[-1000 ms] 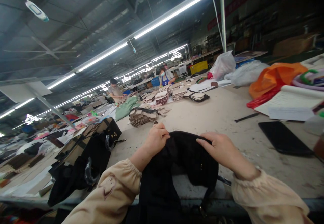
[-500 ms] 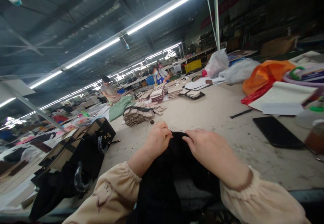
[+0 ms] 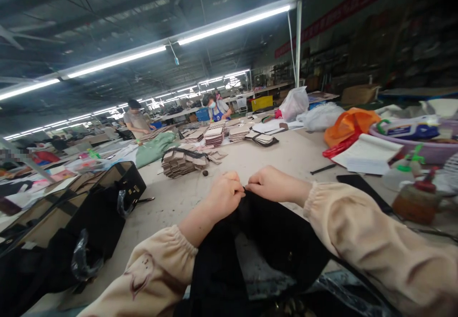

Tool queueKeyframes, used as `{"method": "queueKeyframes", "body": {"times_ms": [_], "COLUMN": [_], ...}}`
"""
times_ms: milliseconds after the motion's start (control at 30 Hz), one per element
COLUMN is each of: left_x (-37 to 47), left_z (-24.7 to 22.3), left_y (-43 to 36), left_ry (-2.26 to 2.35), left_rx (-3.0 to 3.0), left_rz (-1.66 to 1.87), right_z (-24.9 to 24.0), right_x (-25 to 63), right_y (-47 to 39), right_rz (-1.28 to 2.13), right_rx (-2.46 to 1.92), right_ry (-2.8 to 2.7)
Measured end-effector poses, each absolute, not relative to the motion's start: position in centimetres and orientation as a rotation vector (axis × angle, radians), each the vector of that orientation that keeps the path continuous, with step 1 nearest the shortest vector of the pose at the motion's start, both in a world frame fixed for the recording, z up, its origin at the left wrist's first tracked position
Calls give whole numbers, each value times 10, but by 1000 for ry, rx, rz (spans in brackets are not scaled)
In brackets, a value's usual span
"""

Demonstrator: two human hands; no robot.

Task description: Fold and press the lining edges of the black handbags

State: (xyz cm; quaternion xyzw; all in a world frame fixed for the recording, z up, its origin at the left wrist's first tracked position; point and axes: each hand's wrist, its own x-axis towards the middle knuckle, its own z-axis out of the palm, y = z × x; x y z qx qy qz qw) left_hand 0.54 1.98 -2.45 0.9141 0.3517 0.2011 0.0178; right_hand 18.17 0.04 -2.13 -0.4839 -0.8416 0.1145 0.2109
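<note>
A black fabric piece [image 3: 282, 231] hangs from both hands at the near table edge, with small metal fittings low on it. My left hand [image 3: 225, 195] pinches its top edge, fingers curled. Close beside it, almost touching, my right hand [image 3: 272, 184] has its thumb and fingers pressed on the same edge. Both arms wear cream sleeves. To the left on the table stand black bags [image 3: 107, 207] with tan insides, gold fittings and plastic-wrapped parts.
Stacked tan pieces [image 3: 182, 163] and green cloth [image 3: 157, 147] lie ahead. At right are a notebook [image 3: 372, 152], orange bag [image 3: 348, 126], phone [image 3: 361, 188], a dark stick [image 3: 323, 169] and a jar of brown liquid [image 3: 417, 202]. Two people work farther back.
My right hand has moved left toward my left hand, its forearm now lying more level. The black fabric's right side has spread out. The camera view has shifted.
</note>
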Motion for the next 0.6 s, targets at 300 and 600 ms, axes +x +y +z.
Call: {"method": "queueKeyframes", "body": {"times_ms": [300, 600], "left_x": [-2, -8], "left_z": [-25, -23], "left_y": [18, 12], "left_ry": [911, 804], "left_rx": [2864, 2968], "left_rz": [661, 623], "right_z": [-26, -33], "right_x": [178, 180], "right_y": [-1, 4], "right_rz": [335, 445], "right_rx": [-1364, -1440], "right_ry": [-2266, -2206]}}
